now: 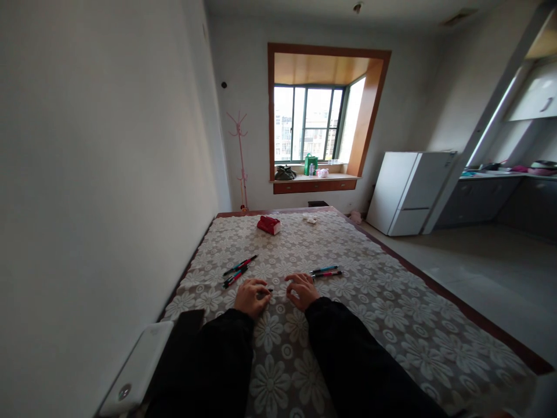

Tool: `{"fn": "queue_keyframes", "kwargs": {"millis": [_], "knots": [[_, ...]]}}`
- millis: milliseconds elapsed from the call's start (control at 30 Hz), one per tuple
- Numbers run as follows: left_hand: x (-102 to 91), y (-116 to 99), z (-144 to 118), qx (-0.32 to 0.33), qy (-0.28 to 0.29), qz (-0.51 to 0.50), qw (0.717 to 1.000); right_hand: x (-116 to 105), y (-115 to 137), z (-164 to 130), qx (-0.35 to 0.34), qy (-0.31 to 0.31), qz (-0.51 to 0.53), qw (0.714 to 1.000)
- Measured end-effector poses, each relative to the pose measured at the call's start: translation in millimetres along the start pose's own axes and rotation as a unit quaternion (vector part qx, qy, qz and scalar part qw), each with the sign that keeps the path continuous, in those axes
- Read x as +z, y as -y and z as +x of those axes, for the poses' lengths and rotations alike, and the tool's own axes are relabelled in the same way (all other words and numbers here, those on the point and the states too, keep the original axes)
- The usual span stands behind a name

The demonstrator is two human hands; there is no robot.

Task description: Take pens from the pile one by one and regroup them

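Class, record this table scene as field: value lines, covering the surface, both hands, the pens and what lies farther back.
Surface: flower-patterned tablecloth
Left hand: small dark object at its fingertips, too small to identify
Right hand: fingers bent, beside the right-hand pens
Left-hand pens: lying slantwise beyond the left hand
Farther back: red packet, with a small white item to its right
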State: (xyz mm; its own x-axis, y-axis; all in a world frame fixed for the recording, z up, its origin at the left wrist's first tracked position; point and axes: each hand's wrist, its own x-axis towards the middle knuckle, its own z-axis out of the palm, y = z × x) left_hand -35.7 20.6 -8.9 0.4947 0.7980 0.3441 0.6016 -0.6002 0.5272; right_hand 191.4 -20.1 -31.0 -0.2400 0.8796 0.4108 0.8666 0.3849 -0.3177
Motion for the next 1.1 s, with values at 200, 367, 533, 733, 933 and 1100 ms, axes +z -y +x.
{"fn": "queue_keyframes", "kwargs": {"millis": [200,367,533,733,933,1100], "knots": [[2.3,1.1,-0.2,0.013,0.013,0.001,1.0,-2.2,2.7,0.4,0.004,0.016,-0.005,1.0],[2.4,0.9,-0.5,0.008,0.002,0.001,1.0,-1.5,1.5,-0.2,0.009,0.008,-0.006,1.0],[1.8,0.2,-0.5,0.012,0.011,0.0,1.0,2.1,-1.4,-0.3,-0.007,0.007,0.007,1.0],[1.4,-0.3,-0.5,0.008,0.014,-0.002,1.0,1.9,-1.4,0.2,-0.007,-0.001,0.013,1.0],[2.2,0.5,-0.1,0.01,0.011,-0.002,1.0,2.3,-1.6,0.1,-0.005,-0.004,0.017,1.0],[2.7,1.4,-0.2,0.014,0.004,-0.004,1.0,3.2,-2.6,0.5,0.0,0.001,0.013,1.0]]}}
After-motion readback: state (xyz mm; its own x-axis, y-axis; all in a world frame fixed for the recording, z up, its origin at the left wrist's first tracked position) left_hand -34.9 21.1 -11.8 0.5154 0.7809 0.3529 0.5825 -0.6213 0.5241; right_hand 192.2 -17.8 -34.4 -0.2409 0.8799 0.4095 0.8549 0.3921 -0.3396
